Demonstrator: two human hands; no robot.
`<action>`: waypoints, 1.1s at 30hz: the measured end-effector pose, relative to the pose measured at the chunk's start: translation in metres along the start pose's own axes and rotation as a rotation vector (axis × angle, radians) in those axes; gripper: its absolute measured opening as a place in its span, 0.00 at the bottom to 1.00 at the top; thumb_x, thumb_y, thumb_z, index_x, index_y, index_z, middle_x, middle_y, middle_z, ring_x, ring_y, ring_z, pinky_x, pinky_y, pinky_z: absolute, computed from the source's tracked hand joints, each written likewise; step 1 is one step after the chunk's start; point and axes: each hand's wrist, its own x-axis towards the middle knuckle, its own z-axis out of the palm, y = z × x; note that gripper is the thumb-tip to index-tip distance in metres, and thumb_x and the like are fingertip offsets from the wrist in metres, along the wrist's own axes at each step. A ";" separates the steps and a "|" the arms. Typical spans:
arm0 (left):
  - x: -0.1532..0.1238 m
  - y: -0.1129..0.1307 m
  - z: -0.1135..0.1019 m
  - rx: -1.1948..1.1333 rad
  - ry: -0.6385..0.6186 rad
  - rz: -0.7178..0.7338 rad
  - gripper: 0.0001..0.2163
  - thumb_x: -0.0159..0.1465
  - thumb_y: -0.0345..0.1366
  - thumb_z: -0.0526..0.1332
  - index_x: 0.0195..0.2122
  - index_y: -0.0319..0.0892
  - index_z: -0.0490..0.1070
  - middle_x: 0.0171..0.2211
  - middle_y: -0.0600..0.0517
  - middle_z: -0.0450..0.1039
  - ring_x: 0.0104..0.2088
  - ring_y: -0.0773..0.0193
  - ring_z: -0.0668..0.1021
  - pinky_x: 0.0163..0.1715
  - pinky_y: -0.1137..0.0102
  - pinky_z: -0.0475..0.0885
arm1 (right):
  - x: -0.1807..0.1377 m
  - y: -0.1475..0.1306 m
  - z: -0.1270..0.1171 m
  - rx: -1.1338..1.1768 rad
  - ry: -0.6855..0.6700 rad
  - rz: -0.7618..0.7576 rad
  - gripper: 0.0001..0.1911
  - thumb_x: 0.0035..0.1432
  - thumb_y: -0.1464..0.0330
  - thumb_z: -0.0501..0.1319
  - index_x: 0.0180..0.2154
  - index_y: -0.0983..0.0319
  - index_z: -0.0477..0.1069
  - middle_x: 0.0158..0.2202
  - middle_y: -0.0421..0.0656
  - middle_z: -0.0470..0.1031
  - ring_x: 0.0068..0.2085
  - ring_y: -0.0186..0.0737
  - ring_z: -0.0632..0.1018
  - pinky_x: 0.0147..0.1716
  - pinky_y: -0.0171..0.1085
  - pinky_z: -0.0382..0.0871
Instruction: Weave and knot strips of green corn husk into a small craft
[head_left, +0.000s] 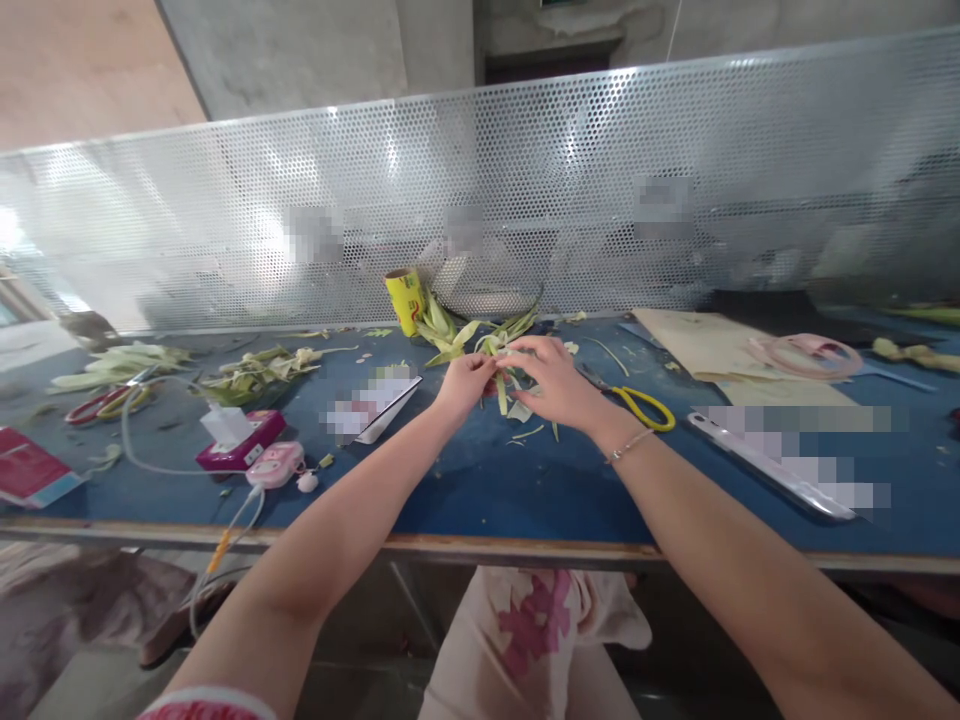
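My left hand [469,382] is pinched on pale green strips that look like corn husk [502,398], over the middle of the blue table [480,490]. From the other side my right hand [553,378] meets it, with thumb and fingers curled on the same strips. A small red patch shows between the hands; what it is I cannot make out. Just behind lie more green husk leaves [446,335], beside an upright yellow cardboard tube [405,302]. Scissors with yellow handles [646,408] lie to the right of my right hand.
A perforated metal screen [480,190] closes off the table's back. On the left are a husk pile [259,375], red-handled scissors [97,405], a purple power strip [244,440] with cables and a pink case [275,464]. Two phones [386,405] [772,465] flank my arms; brown paper [697,340] lies right.
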 end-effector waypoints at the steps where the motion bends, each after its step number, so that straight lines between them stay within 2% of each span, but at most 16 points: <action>1: 0.001 -0.001 0.000 -0.005 0.010 -0.008 0.13 0.57 0.40 0.64 0.20 0.38 0.67 0.16 0.57 0.66 0.16 0.76 0.65 0.19 0.77 0.61 | 0.000 -0.002 0.002 -0.012 -0.014 -0.021 0.18 0.53 0.73 0.60 0.46 0.54 0.69 0.53 0.46 0.66 0.55 0.51 0.65 0.55 0.54 0.59; 5: 0.002 -0.003 -0.002 -0.011 0.004 -0.015 0.14 0.53 0.41 0.66 0.19 0.38 0.68 0.13 0.58 0.63 0.16 0.74 0.66 0.20 0.76 0.63 | 0.003 -0.006 0.009 0.064 0.063 -0.034 0.07 0.58 0.72 0.57 0.38 0.56 0.71 0.47 0.45 0.70 0.50 0.46 0.69 0.53 0.50 0.62; 8: 0.003 -0.005 -0.003 0.013 -0.013 0.020 0.14 0.51 0.43 0.67 0.20 0.38 0.70 0.14 0.57 0.64 0.16 0.75 0.65 0.19 0.76 0.61 | 0.006 -0.005 0.008 0.218 0.126 0.029 0.03 0.59 0.69 0.57 0.35 0.57 0.70 0.41 0.45 0.72 0.45 0.43 0.72 0.49 0.46 0.66; 14: 0.004 -0.006 -0.003 0.045 -0.094 0.044 0.15 0.49 0.47 0.67 0.24 0.37 0.73 0.21 0.52 0.73 0.17 0.75 0.65 0.20 0.75 0.63 | 0.009 -0.008 0.006 0.409 0.173 0.395 0.05 0.55 0.66 0.60 0.28 0.58 0.68 0.30 0.43 0.72 0.33 0.41 0.73 0.37 0.41 0.68; 20: -0.003 -0.001 -0.002 0.100 -0.155 0.161 0.10 0.54 0.40 0.62 0.23 0.37 0.73 0.20 0.53 0.70 0.19 0.73 0.67 0.23 0.74 0.63 | 0.010 -0.009 0.009 0.615 0.174 0.635 0.08 0.50 0.65 0.62 0.25 0.59 0.65 0.21 0.38 0.69 0.24 0.35 0.69 0.28 0.36 0.64; 25: -0.007 0.001 0.000 0.281 -0.108 0.253 0.07 0.52 0.37 0.63 0.23 0.38 0.73 0.14 0.58 0.62 0.17 0.75 0.61 0.20 0.74 0.54 | 0.011 -0.002 0.012 0.792 0.168 0.771 0.10 0.49 0.62 0.65 0.25 0.60 0.66 0.21 0.38 0.70 0.23 0.34 0.71 0.24 0.35 0.66; 30: -0.004 0.000 -0.002 0.169 -0.046 0.221 0.08 0.53 0.39 0.63 0.23 0.38 0.72 0.16 0.57 0.65 0.18 0.73 0.65 0.21 0.74 0.58 | 0.011 -0.002 0.011 0.995 0.123 1.029 0.10 0.54 0.64 0.60 0.24 0.61 0.69 0.22 0.43 0.73 0.23 0.36 0.73 0.23 0.35 0.68; 33: 0.000 -0.002 -0.004 0.061 -0.008 0.194 0.09 0.51 0.40 0.64 0.23 0.38 0.72 0.16 0.56 0.66 0.18 0.73 0.66 0.21 0.74 0.61 | 0.011 -0.006 0.012 1.163 0.049 1.070 0.04 0.53 0.71 0.60 0.26 0.63 0.71 0.29 0.45 0.76 0.26 0.32 0.74 0.27 0.33 0.69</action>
